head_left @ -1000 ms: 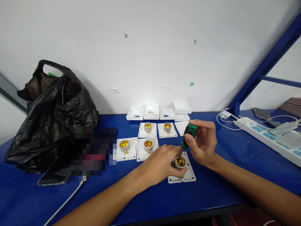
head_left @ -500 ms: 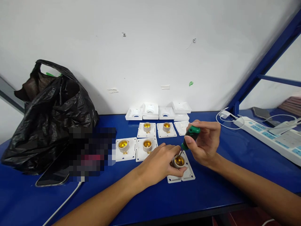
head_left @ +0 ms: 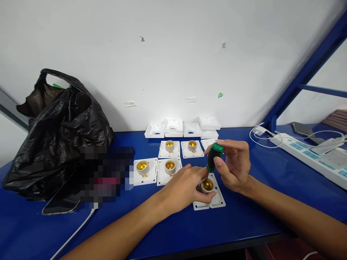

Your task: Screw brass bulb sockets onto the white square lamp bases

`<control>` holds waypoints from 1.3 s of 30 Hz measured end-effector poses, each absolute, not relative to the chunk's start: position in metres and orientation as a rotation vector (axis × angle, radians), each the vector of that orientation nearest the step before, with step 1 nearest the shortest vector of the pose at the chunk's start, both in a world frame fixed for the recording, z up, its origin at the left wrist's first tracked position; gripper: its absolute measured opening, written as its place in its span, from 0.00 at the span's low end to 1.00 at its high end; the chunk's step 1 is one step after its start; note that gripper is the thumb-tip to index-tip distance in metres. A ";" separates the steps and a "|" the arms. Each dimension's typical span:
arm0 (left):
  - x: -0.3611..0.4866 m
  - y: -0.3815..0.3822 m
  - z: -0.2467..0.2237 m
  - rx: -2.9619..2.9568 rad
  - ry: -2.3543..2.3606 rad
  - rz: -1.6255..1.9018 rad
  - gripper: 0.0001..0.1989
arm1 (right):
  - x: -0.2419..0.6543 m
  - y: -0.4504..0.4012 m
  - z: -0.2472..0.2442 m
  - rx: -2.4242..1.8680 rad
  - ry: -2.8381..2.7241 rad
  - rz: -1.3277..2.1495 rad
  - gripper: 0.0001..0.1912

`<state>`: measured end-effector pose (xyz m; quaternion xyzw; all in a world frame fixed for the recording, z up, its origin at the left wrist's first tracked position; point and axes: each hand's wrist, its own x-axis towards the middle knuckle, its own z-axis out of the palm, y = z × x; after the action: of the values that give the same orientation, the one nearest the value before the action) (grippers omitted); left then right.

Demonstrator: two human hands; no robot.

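My left hand (head_left: 188,187) is closed around the side of a round lamp socket (head_left: 207,185) with a brass-coloured inside, which sits on a square white base plate (head_left: 217,200). In my right hand (head_left: 233,164) is a short screwdriver (head_left: 215,157) with a green and black handle. Its shaft points down to the rim area of the socket; the tip itself is hard to make out. Left of my hands lie more white plates with lamp sockets, among them a near one (head_left: 170,167) and a far one (head_left: 192,145).
White square covers (head_left: 173,125) with round holes stand along the wall. At left are a black plastic bag (head_left: 59,133), a phone (head_left: 62,198) and a white cable (head_left: 74,231). A power strip (head_left: 311,153) lies at right beside a blue metal frame (head_left: 306,72).
The screwdriver handle has tipped more upright and shifted slightly left with my right hand. My left hand keeps its place on the socket.
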<state>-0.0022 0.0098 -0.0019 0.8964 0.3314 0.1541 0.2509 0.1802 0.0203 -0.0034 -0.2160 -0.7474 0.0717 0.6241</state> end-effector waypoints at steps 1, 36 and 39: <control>-0.002 0.010 -0.002 2.433 0.904 0.414 0.16 | 0.180 0.020 -0.003 -0.511 -1.700 0.135 0.28; -0.002 0.010 0.002 2.407 0.922 0.386 0.16 | 0.182 0.022 0.012 -0.485 -1.864 0.180 0.28; -0.002 0.010 0.003 2.394 0.899 0.388 0.15 | 0.182 0.022 0.015 -0.473 -1.849 0.140 0.30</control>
<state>-0.0024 0.0096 0.0028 0.8902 0.3344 0.1441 0.2739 0.1824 0.0224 0.0145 -0.2020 -0.7898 0.0597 0.5761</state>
